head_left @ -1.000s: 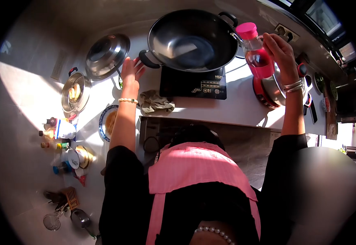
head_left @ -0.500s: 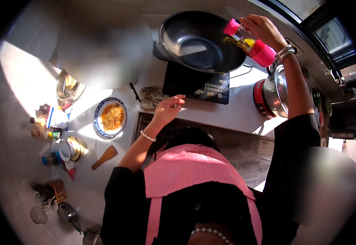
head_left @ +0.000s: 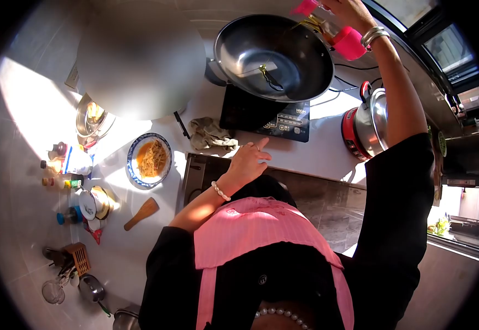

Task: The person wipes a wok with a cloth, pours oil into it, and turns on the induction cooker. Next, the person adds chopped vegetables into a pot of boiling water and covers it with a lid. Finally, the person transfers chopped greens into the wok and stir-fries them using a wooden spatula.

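Note:
High at the right rim of a black wok (head_left: 239,41), my right hand (head_left: 352,12) is closed round an oil bottle with a pink cap and pink base (head_left: 350,44). The bottle is tipped with its cap toward the wok, and my fingers are partly cut off by the frame's top. A small streak of oil (head_left: 262,68) shows on the wok's bottom. My left hand (head_left: 247,164) holds nothing, its fingers apart, over the counter's front edge. Near it are the black induction cooker (head_left: 291,131) under the wok and a crumpled cloth (head_left: 212,135).
Left of the cloth stands a blue-rimmed plate (head_left: 133,174) of shredded food. A wooden spatula (head_left: 141,213) lies below it, with several seasoning bottles (head_left: 77,159) further left. A red-and-steel pot (head_left: 364,124) stands at the right. Cords run behind the cooker.
My right hand and the oil bottle have moved up, away from me. An oil streak has appeared on the wok's bottom. My left hand has shifted right and down, its fingers spreading.

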### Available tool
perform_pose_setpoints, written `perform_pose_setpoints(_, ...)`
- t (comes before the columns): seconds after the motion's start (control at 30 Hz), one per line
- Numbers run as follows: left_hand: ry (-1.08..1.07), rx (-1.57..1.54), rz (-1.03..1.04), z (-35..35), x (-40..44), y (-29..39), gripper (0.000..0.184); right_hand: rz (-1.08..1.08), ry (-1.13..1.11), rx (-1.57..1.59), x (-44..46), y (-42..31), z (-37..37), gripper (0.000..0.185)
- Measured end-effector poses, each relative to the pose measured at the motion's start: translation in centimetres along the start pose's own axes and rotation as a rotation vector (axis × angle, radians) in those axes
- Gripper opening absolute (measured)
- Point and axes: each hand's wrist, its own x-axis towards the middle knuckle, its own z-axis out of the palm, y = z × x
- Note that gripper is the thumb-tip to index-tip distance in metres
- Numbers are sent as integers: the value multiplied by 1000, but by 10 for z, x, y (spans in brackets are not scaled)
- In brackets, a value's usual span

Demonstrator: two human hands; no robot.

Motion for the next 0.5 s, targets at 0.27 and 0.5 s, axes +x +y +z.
perform_pose_setpoints(0.27, 105, -58, -46, -11, -2, -12, 22, -137, 50, -12, -14, 22, 1, 25)
perform_pose_setpoints(0.5, 61, -130, -186, -19, -5, -20, 22, -169, 30, 78, -12, 21, 1, 25)
